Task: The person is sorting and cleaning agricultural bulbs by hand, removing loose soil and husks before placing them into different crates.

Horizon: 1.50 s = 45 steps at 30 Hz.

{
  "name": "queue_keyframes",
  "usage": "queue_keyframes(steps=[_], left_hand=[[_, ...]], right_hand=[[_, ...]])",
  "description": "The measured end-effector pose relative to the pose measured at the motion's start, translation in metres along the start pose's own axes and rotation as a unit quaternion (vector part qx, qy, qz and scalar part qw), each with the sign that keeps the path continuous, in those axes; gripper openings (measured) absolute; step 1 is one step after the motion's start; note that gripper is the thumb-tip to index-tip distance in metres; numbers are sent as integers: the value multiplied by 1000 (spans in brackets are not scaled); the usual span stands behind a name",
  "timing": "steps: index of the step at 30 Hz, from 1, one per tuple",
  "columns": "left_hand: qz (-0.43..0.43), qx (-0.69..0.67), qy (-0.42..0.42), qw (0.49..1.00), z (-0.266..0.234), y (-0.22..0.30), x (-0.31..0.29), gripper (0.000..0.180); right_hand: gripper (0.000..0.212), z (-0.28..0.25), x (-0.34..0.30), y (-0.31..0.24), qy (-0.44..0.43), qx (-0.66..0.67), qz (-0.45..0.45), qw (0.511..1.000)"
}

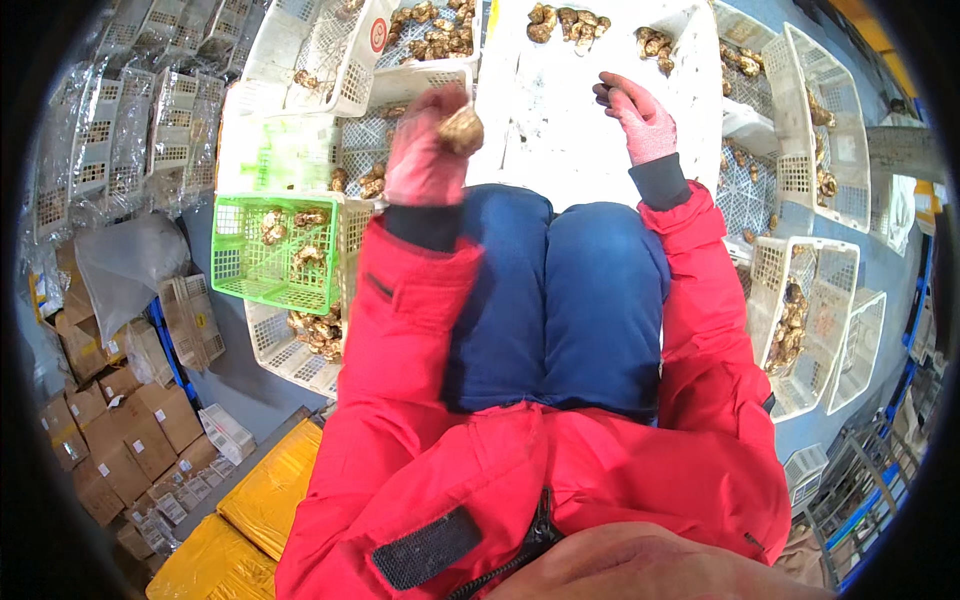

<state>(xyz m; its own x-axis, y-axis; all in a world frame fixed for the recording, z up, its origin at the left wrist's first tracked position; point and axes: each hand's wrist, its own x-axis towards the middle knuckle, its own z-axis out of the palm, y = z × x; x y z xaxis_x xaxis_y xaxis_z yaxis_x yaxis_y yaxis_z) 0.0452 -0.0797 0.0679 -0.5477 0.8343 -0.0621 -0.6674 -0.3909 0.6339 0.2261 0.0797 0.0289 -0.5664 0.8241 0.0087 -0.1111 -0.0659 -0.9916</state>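
My left hand (428,160), in a pink glove, is raised at the left edge of the bright white work surface (560,130). It is closed on a knobbly brown-and-cream lump (462,130), like a root or mushroom; the hand is slightly blurred. My right hand (640,118), gloved in pink with dark fingertips, hovers above the surface's right side. Its fingers stretch forward with nothing visible in them. Similar brown lumps (580,28) lie along the far side of the surface, with another small cluster (655,48) at the far right.
White plastic baskets with more lumps stand on the left (330,70) and right (830,130). A green basket (275,250) holds several lumps at the left. Beyond are stacked crates in clear plastic (130,130), cardboard boxes (130,440), yellow wrapped packages (270,490) and a metal cart (870,480).
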Motion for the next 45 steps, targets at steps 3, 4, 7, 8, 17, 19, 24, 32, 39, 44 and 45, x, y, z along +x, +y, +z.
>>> queue_keyframes(steps=[3,4,7,8,17,19,24,32,39,44,45], left_hand=[[96,132,139,977,-35,76,-93,35],[119,170,162,965,-46,102,-128,34],[144,249,338,896,-134,175,-234,36],[135,199,414,878,-147,190,-260,29],[172,810,205,522,-152,205,-222,46],[111,416,245,869,-53,149,-144,42],[7,404,35,914,20,50,-41,40],[-302,279,-39,911,63,-22,-11,33],[-316,237,-100,913,51,-19,6,35],[-343,243,-91,903,54,-19,9,34],[-354,240,-94,899,54,-19,9,32]], right_hand=[[27,-30,-5,23,-20,1,53,998],[27,-41,-9,36,-28,-4,80,996],[28,-72,-13,56,-36,0,154,987],[28,-77,-13,57,-37,4,183,982],[26,-82,28,42,-45,-24,179,983],[25,-90,49,56,-46,-27,188,981],[25,-87,104,111,-5,-125,222,967],[30,-46,189,202,-109,-691,-6,715],[23,-32,217,247,-187,-791,-119,570],[19,-38,222,242,-169,-791,-102,579],[21,-49,224,252,-157,-779,-108,598]])
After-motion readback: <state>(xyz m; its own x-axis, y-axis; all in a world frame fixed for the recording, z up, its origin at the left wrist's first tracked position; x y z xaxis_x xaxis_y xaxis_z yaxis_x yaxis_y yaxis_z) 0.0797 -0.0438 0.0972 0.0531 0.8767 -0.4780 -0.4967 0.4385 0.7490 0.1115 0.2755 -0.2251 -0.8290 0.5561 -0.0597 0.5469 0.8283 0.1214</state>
